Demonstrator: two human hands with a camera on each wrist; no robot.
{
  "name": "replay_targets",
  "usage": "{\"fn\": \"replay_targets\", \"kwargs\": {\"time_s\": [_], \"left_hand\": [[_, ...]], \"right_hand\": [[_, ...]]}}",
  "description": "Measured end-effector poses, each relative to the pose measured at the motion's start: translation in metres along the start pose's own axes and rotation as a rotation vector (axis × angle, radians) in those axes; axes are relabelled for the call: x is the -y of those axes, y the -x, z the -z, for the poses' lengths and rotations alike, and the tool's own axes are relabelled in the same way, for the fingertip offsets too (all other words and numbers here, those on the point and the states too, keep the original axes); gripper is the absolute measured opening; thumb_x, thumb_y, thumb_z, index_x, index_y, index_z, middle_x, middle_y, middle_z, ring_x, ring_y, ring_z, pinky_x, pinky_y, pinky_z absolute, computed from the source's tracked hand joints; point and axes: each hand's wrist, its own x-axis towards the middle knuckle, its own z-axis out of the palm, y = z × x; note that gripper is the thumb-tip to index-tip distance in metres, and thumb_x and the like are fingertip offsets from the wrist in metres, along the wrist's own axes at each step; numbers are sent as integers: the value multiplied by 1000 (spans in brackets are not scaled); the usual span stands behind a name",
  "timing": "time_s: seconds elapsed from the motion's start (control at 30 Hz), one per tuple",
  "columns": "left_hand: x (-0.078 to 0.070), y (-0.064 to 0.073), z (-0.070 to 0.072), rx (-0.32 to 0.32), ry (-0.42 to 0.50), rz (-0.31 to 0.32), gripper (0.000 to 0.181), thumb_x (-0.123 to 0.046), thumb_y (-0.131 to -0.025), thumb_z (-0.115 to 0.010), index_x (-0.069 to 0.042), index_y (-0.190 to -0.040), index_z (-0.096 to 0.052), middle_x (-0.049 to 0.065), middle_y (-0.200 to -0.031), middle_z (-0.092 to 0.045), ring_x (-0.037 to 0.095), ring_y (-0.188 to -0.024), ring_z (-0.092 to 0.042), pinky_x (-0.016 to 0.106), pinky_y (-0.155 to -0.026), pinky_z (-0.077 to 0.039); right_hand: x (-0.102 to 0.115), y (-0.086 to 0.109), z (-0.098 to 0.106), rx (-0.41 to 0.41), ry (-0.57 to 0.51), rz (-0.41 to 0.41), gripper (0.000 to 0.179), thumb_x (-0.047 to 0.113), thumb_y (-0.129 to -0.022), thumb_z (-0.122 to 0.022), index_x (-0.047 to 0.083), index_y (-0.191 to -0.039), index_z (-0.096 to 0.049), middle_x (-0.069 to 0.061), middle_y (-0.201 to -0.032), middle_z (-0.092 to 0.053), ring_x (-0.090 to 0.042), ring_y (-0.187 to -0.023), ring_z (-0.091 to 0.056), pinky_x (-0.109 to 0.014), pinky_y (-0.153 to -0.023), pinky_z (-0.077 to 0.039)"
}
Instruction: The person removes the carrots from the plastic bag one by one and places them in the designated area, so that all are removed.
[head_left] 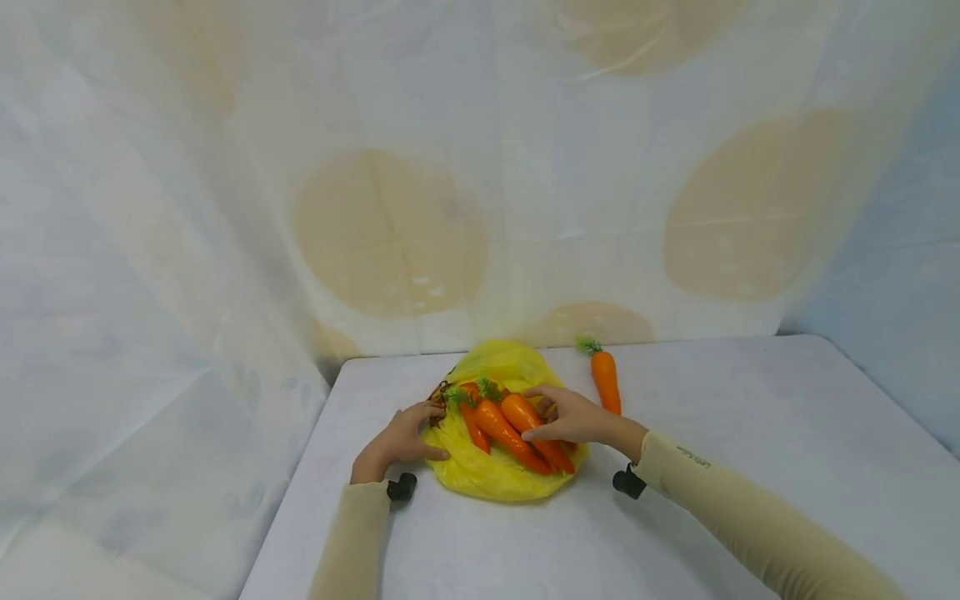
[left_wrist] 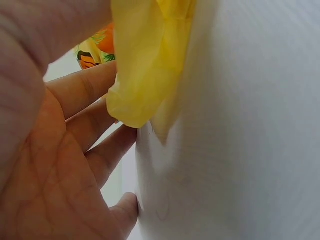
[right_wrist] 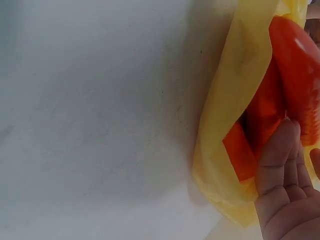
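Several orange carrots (head_left: 501,429) with green tops lie in an opened yellow plastic bag (head_left: 480,479) on the table. At the bag's left side, my left hand (head_left: 401,437) has its fingers spread and loosely bent at the edge. The left wrist view shows its palm (left_wrist: 60,165), with fingers passing behind the yellow plastic (left_wrist: 145,60). My right hand (head_left: 573,417) is over the carrots from the right, thumb and fingers apart around the upper one. In the right wrist view, nearly straight fingertips (right_wrist: 285,135) are right at a glossy carrot (right_wrist: 297,75).
One more carrot (head_left: 606,379) lies outside the bag, behind my right hand. Something brown and patterned (head_left: 438,404) shows by my left fingertips. The white table (head_left: 712,433) meets hanging sheets (head_left: 555,208) at the back and sides. A small black camera (head_left: 628,482) sits at my right wrist.
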Motion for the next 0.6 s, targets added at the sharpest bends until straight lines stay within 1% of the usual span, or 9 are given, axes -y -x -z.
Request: {"fn": "replay_targets", "kwargs": {"time_s": [0.1, 0.2, 0.33, 0.5, 0.6], "left_hand": [[0, -1, -1, 3, -10, -18, 75, -34, -73, -88, -7, -136, -57, 18, -149, -47, 39, -142, -38, 70, -116, -11], [0, -2, -2, 4, -10, -15, 75, -34, -73, -88, -7, -136, -57, 17, -149, -47, 38, -142, -37, 69, -117, -12], [-2, -2, -2, 5, -6, -10, 75, -34, -73, -88, -6, -136, -57, 18, -149, -47, 38, -142, -37, 70, -116, -12], [-1, -2, -2, 3, -19, -11, 76, -35, -73, -88, -6, -135, -57, 17, -148, -48, 38, -142, -38, 71, -116, -12], [-1, -2, -1, 1, -18, -8, 76, -35, -73, -88, -6, -135, -57, 16, -148, -48, 37, -142, -38, 70, -116, -12]], "right_hand": [[-2, -3, -2, -4, -12, -3, 73, 40, -83, -79, 15, -144, -46, -8, -116, -61, -21, -98, -59, -37, -85, -55], [-4, -5, -6, -14, -18, -15, 75, 42, -82, -79, 17, -144, -46, -5, -112, -60, -19, -95, -57, -34, -82, -54], [-5, -8, -11, -39, -4, 0, 79, 43, -80, -81, 14, -144, -46, -4, -108, -61, -18, -93, -56, -32, -79, -52], [-4, -13, -20, -83, 37, 3, 86, 46, -77, -83, 10, -144, -44, -3, -114, -61, -16, -96, -55, -34, -84, -53], [-2, -15, -25, -113, 71, -12, 89, 49, -75, -83, 9, -145, -44, -4, -124, -59, -16, -102, -57, -38, -92, -53]]}}
